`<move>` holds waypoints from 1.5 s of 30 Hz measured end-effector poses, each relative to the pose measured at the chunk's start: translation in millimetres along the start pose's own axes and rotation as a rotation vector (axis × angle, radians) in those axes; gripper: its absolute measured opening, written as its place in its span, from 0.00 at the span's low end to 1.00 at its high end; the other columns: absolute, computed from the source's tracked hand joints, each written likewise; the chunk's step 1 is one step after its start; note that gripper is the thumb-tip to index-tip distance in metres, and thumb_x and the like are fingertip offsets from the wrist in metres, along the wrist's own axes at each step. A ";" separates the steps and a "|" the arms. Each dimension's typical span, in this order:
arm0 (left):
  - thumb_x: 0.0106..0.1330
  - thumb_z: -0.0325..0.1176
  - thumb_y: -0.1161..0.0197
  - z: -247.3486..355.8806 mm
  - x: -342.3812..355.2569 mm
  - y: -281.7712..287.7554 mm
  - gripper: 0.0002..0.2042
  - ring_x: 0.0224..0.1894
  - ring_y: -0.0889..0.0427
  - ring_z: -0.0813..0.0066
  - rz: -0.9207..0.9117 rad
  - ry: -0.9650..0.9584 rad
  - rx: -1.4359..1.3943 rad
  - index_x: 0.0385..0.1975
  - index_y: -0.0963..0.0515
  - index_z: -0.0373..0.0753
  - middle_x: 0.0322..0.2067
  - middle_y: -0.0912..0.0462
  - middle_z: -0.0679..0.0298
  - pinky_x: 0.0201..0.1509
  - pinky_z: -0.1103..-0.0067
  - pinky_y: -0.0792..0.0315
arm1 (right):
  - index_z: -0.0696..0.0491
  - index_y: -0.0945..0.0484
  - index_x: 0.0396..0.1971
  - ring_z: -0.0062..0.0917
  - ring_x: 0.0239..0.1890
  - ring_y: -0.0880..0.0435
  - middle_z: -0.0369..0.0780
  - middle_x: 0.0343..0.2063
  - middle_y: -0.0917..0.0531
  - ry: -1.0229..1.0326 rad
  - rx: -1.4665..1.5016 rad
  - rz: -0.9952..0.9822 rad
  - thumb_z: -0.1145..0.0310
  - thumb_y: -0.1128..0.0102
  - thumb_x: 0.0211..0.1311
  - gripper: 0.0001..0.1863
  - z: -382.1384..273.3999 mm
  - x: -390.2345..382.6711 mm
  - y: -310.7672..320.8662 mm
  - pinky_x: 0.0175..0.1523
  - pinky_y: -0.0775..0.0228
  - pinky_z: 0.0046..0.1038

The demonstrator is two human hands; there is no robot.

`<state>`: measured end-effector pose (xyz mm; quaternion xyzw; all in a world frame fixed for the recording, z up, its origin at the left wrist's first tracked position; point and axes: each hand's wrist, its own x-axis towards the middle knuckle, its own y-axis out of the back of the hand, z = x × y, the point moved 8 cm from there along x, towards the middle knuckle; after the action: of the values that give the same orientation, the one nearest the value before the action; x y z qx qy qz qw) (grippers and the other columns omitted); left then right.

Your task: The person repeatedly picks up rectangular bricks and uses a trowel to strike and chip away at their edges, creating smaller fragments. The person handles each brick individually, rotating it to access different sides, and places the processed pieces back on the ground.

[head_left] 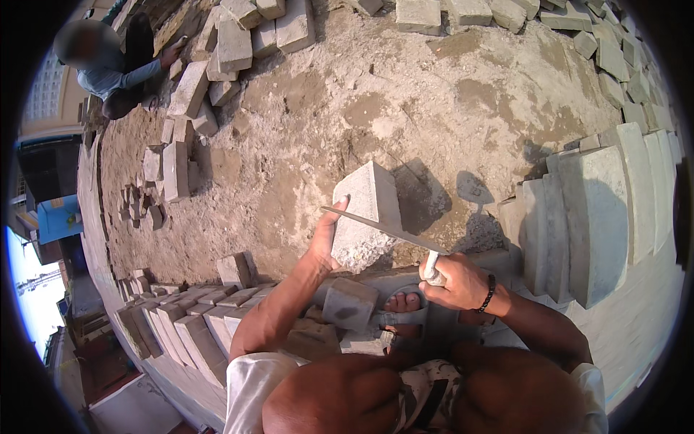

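My left hand (pixel 324 237) grips a pale grey brick (pixel 367 189) by its left side, the thumb lying along its top. The brick's near end is rough and crumbly; I cannot tell whether that is mortar or a broken face. In my right hand (pixel 461 281), fingers wrapped round the handle, is a trowel (pixel 387 229). Its blade shows almost edge-on and crosses over the brick from the right toward my left thumb. Whether blade and brick touch is hard to tell. Another brick (pixel 350 304) with a dark patch lies beside my sandalled foot (pixel 403 304).
Dusty sandy ground (pixel 289 159) spreads ahead. Rows of bricks (pixel 199 336) lie at the near left, and tall stacked slabs (pixel 589 210) rise on the right. Loose bricks (pixel 235 43) are heaped at the far side. Another person (pixel 119 72) crouches at the far left.
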<state>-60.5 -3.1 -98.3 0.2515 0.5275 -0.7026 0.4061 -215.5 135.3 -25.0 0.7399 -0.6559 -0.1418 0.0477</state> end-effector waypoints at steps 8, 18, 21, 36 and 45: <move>0.65 0.52 0.39 -1.7 -2.9 9.0 0.30 0.47 0.16 0.57 0.017 -0.058 0.034 0.59 0.31 0.37 0.50 0.20 0.51 0.49 0.60 0.19 | 0.60 0.25 0.33 0.47 0.25 0.20 0.51 0.21 0.21 -0.328 -0.107 0.193 0.69 0.39 0.53 0.11 36.7 12.1 25.9 0.31 0.31 0.38; 0.63 0.52 0.35 -5.6 -16.2 2.1 0.31 0.50 0.18 0.62 0.058 -0.052 0.161 0.58 0.32 0.35 0.49 0.20 0.55 0.53 0.66 0.21 | 0.61 0.26 0.38 0.48 0.30 0.19 0.53 0.26 0.19 -0.613 0.040 0.191 0.65 0.41 0.56 0.16 96.5 6.0 19.0 0.34 0.30 0.38; 0.55 0.41 0.25 24.2 -25.5 -12.8 0.35 0.51 0.20 0.65 0.052 -0.403 0.568 0.58 0.34 0.31 0.48 0.21 0.53 0.57 0.68 0.25 | 0.62 0.26 0.38 0.47 0.28 0.18 0.52 0.24 0.19 -0.468 0.029 0.295 0.66 0.40 0.57 0.15 49.7 -5.8 37.6 0.34 0.30 0.37; 0.44 0.35 0.18 46.8 -62.0 -38.1 0.44 0.52 0.23 0.61 0.122 -0.754 1.223 0.61 0.37 0.27 0.50 0.24 0.51 0.60 0.69 0.29 | 0.62 0.24 0.41 0.43 0.25 0.16 0.52 0.24 0.17 -0.530 -0.365 -0.002 0.65 0.41 0.57 0.17 78.3 -16.2 22.1 0.33 0.25 0.41; 0.54 0.48 0.26 -5.3 -30.3 -4.5 0.41 0.55 0.22 0.60 -0.154 -0.113 0.203 0.63 0.37 0.33 0.54 0.24 0.53 0.59 0.65 0.26 | 0.62 0.37 0.65 0.16 0.17 0.23 0.35 0.27 0.21 -0.282 0.688 0.334 0.58 0.43 0.69 0.32 36.4 3.9 16.8 0.24 0.31 0.20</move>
<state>-48.2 11.7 -73.9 0.2100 0.4475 -0.7947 0.3524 -241.2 133.4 -56.0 0.5691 -0.7765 -0.0043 -0.2705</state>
